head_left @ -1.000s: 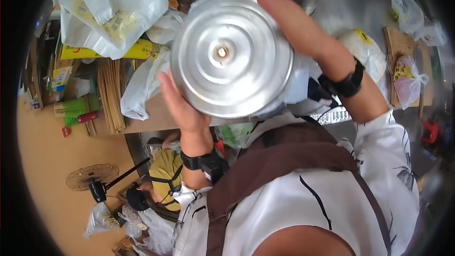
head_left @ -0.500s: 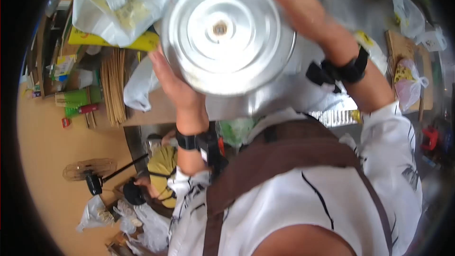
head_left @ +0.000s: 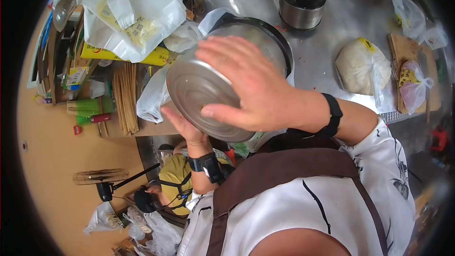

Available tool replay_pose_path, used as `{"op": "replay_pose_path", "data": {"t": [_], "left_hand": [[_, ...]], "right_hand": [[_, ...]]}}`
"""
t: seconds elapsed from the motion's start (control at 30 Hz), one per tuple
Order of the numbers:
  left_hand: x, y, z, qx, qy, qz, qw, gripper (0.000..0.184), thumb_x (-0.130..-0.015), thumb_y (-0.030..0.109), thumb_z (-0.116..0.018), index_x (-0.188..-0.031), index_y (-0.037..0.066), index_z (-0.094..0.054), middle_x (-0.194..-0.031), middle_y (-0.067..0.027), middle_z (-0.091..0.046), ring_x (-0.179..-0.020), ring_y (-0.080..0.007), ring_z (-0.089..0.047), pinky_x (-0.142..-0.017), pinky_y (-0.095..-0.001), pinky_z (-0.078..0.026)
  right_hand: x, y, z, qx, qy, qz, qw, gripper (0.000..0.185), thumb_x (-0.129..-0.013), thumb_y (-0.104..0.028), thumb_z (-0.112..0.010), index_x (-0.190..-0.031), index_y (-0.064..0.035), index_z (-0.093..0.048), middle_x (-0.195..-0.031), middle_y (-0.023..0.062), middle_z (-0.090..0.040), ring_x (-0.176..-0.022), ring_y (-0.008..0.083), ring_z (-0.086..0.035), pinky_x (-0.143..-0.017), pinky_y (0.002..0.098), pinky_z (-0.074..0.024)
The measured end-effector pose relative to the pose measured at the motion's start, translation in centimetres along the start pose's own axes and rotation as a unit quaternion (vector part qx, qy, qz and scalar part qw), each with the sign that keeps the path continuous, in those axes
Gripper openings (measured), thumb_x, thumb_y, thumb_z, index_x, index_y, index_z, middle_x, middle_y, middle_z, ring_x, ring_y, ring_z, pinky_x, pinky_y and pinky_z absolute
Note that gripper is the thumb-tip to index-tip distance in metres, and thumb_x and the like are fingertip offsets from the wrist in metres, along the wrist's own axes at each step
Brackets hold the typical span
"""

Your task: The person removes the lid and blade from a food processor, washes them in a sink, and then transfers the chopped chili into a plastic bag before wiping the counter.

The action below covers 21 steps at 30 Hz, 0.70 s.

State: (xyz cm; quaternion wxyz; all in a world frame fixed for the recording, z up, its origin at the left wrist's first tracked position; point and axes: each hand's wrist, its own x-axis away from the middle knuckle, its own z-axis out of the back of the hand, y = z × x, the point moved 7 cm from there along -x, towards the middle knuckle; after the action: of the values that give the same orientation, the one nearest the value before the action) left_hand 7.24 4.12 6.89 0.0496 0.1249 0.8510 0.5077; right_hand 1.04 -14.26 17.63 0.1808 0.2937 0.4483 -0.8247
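Two hands on one lid, basically. It's tipped at an angle in front of a black-rimmed pot, covering part of the opening. The left hand is at the lower left edge, thumb and fingers stretched out, probably so the palm can prop the weight from below. How tight that grip is, can't tell, the lid hides some of it. The right hand is spread flat over the upper face, fingers extended, not clenched. I'd guess it's there to steady the tilt, though whether the palm is actually pressing, can't tell either.

White plastic shows around the pot, maybe as a liner or to keep the outside clean. A small cooker sits just beyond it on the metal table. The bagged dough-looking lump is off to the right beside a wooden board, likely wrapped so it won't dry out. Long sticks lie side by side on the left, which probably makes them easy to grab.
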Motion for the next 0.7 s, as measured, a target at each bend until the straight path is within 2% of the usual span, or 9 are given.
{"op": "replay_pose_path", "data": {"t": [0.07, 0.2, 0.3, 0.4, 0.5, 0.53, 0.7], "left_hand": [[0.7, 0.0, 0.5, -0.093, 0.054, 0.020, 0.994, 0.082, -0.090, 0.068, -0.022, -0.142, 0.005, -0.027, -0.143, -0.0118, -0.034, -0.130, -0.0266, -0.034, -0.110, -0.0411, -0.026], [2.5, -2.4, 4.3, 0.007, 0.127, 0.134, 0.983, 0.075, -0.094, 0.061, -0.021, -0.139, 0.003, -0.031, -0.141, -0.0134, -0.037, -0.130, -0.0278, -0.035, -0.110, -0.0416, -0.025], [4.5, -4.1, 8.8, -0.017, 0.170, 0.191, 0.967, 0.074, -0.094, 0.060, -0.021, -0.139, 0.002, -0.031, -0.140, -0.0137, -0.038, -0.130, -0.0279, -0.035, -0.110, -0.0417, -0.025], [7.3, -5.4, 14.1, -0.115, 0.218, 0.226, 0.942, 0.073, -0.094, 0.060, -0.021, -0.138, 0.002, -0.032, -0.140, -0.0140, -0.038, -0.130, -0.0280, -0.035, -0.110, -0.0417, -0.025], [8.4, -6.4, 18.5, -0.257, 0.234, 0.237, 0.907, 0.073, -0.095, 0.059, -0.020, -0.138, 0.001, -0.032, -0.140, -0.0143, -0.038, -0.130, -0.0281, -0.035, -0.110, -0.0418, -0.025], [8.1, -6.7, 19.6, -0.312, 0.229, 0.234, 0.892, 0.072, -0.095, 0.059, -0.020, -0.137, 0.001, -0.032, -0.140, -0.0144, -0.038, -0.130, -0.0281, -0.035, -0.110, -0.0418, -0.025], [3.9, -7.9, 21.7, -0.513, 0.165, 0.203, 0.818, 0.071, -0.095, 0.057, -0.020, -0.137, 0.000, -0.033, -0.139, -0.0149, -0.039, -0.130, -0.0282, -0.035, -0.110, -0.0419, -0.025]], "right_hand": [[0.7, -0.4, -1.8, -0.007, -0.016, 0.015, 1.000, 0.069, -0.078, -0.036, -0.067, -0.128, 0.0045, -0.043, -0.132, 0.0229, -0.043, -0.126, 0.0367, -0.039, -0.106, 0.0492, -0.0266], [1.0, -2.1, -4.7, -0.031, -0.077, 0.023, 0.996, 0.070, -0.076, -0.037, -0.067, -0.125, 0.0069, -0.044, -0.132, 0.0255, -0.041, -0.127, 0.0378, -0.037, -0.108, 0.0505, -0.0229], [1.4, -3.9, -7.3, -0.067, -0.121, 0.053, 0.989, 0.071, -0.073, -0.037, -0.068, -0.123, 0.0085, -0.046, -0.133, 0.0267, -0.040, -0.129, 0.0378, -0.035, -0.110, 0.0499, -0.0178], [3.2, -5.1, -10.7, -0.087, -0.180, 0.106, 0.974, 0.069, -0.074, -0.033, -0.066, -0.125, 0.0088, -0.045, -0.135, 0.0268, -0.039, -0.132, 0.0368, -0.032, -0.111, 0.0492, -0.0143], [4.7, -5.4, -14.1, -0.027, -0.204, 0.162, 0.965, 0.067, -0.072, -0.028, -0.064, -0.125, 0.0086, -0.046, -0.136, 0.0269, -0.038, -0.134, 0.0360, -0.029, -0.111, 0.0491, -0.0141], [4.9, -5.5, -14.7, -0.037, -0.205, 0.169, 0.963, 0.061, -0.073, -0.024, -0.059, -0.123, 0.0082, -0.048, -0.136, 0.0268, -0.038, -0.134, 0.0352, -0.029, -0.112, 0.0491, -0.0138], [4.7, -5.6, -17.4, 0.033, -0.194, 0.172, 0.965, 0.052, -0.077, -0.022, -0.052, -0.120, 0.0065, -0.052, -0.135, 0.0252, -0.041, -0.133, 0.0346, -0.031, -0.111, 0.0489, -0.0158]]}}
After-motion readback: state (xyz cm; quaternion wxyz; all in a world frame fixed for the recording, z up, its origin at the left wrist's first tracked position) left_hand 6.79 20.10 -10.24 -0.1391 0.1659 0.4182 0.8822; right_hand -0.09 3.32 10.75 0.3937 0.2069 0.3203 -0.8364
